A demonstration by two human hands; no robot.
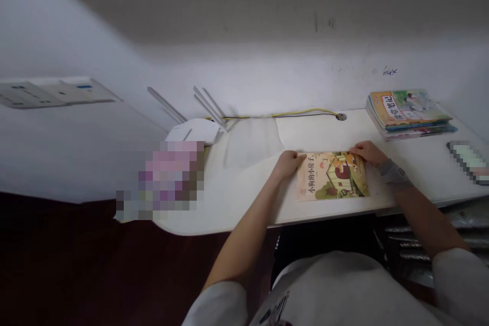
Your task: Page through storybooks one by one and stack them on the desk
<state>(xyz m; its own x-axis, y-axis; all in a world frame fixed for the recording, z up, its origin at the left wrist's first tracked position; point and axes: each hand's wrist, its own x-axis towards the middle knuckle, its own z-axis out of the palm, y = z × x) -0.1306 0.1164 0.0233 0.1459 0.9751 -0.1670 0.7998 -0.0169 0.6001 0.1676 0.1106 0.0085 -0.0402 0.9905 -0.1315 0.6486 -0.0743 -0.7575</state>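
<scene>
A picture book (324,178) with a peach-coloured cover and a drawn little house lies on the white desk (229,198), close to its front edge. Its far left corner is between the curled fingers of my left hand (289,164). At the far right corner, my right hand (369,153) pinches the same book; a grey band circles that wrist. The cover faces up and the book looks closed. Some fingertips at the book's far edge are hidden.
Several books are stacked (410,109) at the back right, with a phone (469,163) near the right edge. Toward the left stand a white router (196,131) with antennas and a blurred pink item (171,173). A translucent sheet (252,142) and a yellow cable (298,112) lie near the wall.
</scene>
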